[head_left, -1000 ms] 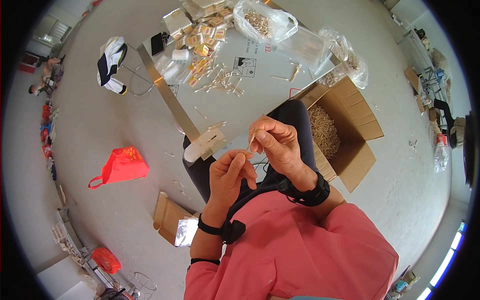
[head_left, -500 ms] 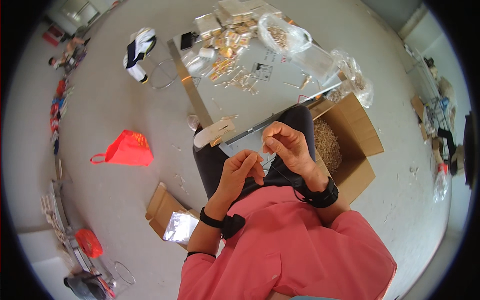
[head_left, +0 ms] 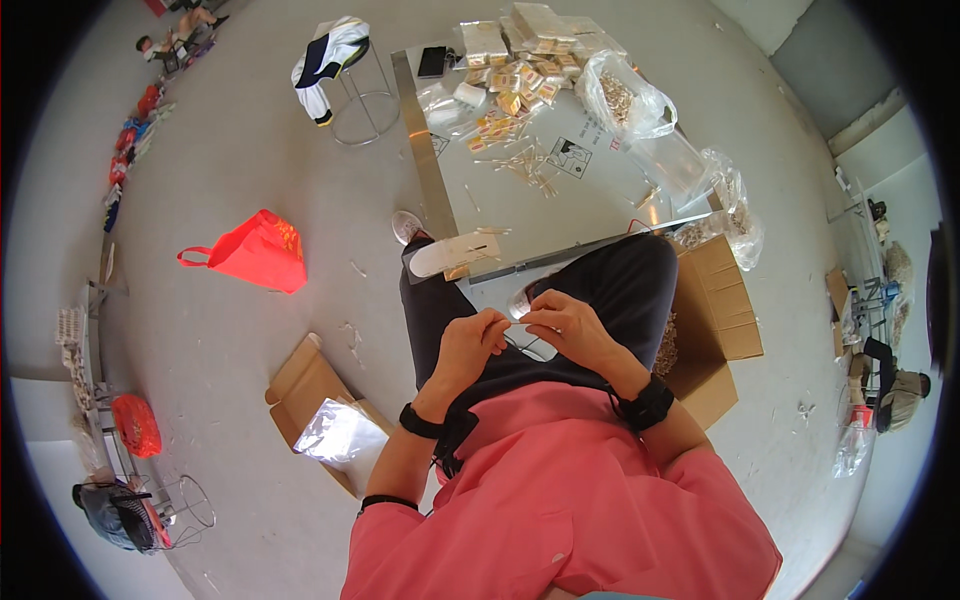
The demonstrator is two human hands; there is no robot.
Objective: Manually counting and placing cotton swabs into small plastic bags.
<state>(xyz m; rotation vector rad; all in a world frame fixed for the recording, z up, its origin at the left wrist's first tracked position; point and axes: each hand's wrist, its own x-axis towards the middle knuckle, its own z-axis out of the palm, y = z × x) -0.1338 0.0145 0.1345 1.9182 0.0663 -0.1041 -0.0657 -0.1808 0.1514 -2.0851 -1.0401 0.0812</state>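
Observation:
Above my lap, my left hand (head_left: 470,345) and my right hand (head_left: 572,330) are both closed in a pinch, fingertips nearly meeting. Something thin and pale runs between the fingertips; it is too small to name. Just beyond the hands, a pale board with a rounded end (head_left: 455,255) juts over the near left corner of the low table (head_left: 600,195), and a few thin sticks lie on it. Farther back on the tabletop is a loose heap of pale thin sticks (head_left: 530,168). Small packets with yellow and red labels (head_left: 505,122) lie behind the heap.
An open cardboard box (head_left: 735,310) with small pale pieces stands by my right knee. Clear plastic bags (head_left: 625,100) sit at the table's right. On the floor at left are a red bag (head_left: 255,255) and a flattened carton (head_left: 300,385). A stool (head_left: 365,110) holds clothing.
My hands have come together, the right one lowering and turning palm-down beside the left. The view has shifted, so the table appears farther right.

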